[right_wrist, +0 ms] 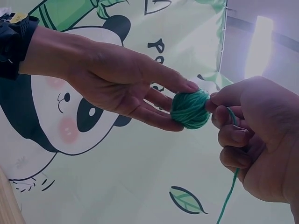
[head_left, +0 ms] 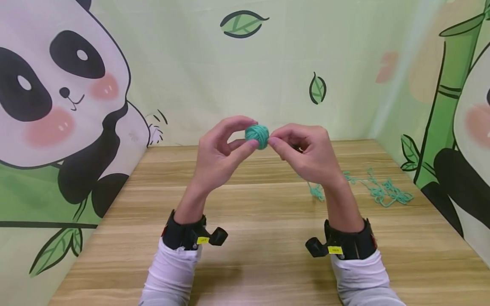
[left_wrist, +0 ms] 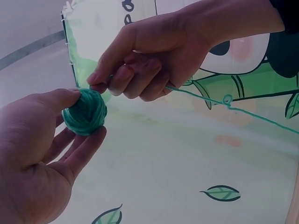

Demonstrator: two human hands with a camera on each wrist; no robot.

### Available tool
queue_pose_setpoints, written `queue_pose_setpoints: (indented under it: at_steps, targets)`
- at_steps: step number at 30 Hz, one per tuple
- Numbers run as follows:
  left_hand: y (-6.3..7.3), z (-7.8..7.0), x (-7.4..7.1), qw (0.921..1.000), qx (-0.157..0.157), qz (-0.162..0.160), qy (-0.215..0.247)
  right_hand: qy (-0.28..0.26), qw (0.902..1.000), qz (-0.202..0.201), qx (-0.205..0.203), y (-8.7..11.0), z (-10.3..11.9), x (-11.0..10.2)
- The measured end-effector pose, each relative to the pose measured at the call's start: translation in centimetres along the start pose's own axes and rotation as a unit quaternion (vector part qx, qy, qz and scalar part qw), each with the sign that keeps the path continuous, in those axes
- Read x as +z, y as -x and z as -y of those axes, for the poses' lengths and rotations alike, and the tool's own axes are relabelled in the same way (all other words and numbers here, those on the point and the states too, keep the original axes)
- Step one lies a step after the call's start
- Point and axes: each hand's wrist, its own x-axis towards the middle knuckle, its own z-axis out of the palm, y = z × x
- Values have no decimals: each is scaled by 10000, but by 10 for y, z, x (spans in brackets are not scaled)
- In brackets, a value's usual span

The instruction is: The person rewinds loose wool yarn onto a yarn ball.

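And we've got the yarn ball [head_left: 257, 136] up in the air, above the far part of the table [head_left: 268, 212], b/w both hands! L hand [head_left: 220, 157] has its fingers clamped on it, thumb one side, fingertips opp., palm well clear. R hand [head_left: 310, 148] has thumb + index pinched together at the ball's R side, on the strand [left_wrist: 196, 94] by the look of it, other fingers curled w/ yarn running thru; can't tell if those tips touch the ball. Handling-wise: prob. v. light, soft, a bit squashy, not fragile & not esp. slippery, tho outer wraps could slip off if squeezed hard. Best hold, IMO: light fingertip grip on opp. sides, L/R faces free for winding access. Strand's limp, so pinch it close to the ball; mind the loose yarn [head_left: 402, 197] lying tangled on the R side, could snag.
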Motion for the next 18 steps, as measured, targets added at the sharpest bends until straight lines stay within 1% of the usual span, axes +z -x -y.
queue_pose_setpoints:
  at_steps: [4, 12, 18]
  targets:
    - [0, -1, -1, 9999, -44, 38, -114, 22, 10000, -15, -8, 0, 0, -1]
    - [-1, 0, -1, 9992, -45, -246, -327, -26, 10000, -85, 42, 0, 2, -1]
    - [-1, 0, -1, 9991, -70, -228, -341, -46, 9999, -82, 101, 0, 3, -1]
